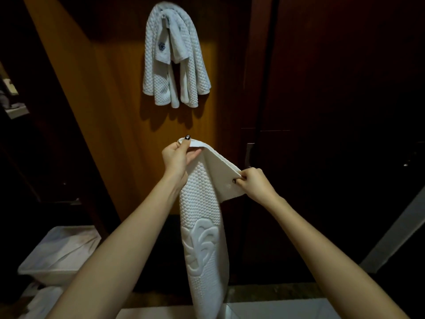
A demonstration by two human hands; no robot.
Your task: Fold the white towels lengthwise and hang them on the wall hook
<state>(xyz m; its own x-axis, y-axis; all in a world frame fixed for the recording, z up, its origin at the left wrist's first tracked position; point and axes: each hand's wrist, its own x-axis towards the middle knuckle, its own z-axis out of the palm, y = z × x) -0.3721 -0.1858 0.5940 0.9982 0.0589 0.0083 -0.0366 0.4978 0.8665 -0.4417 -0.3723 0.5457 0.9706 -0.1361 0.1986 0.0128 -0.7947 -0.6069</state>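
Towel (202, 226): held mid-air below hook (163, 17), top edge pinched by left hand (176, 157) and right hand (255, 183). Risks uneven fold from misaligned corners; could dislodge hung towels (193, 65) from crowded hook.

held towel (202, 226): white cloth, bumpy waffle weave, smooth raised motif | hung towels (174, 58): same knobbly cloth | wall panel (110, 93): glossy wood | hook (164, 17): metal, probably

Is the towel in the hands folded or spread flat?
Folded, at least partly: the towel hangs as a narrow strip, its top edge doubled over between the left hand and right hand, which pinch it.
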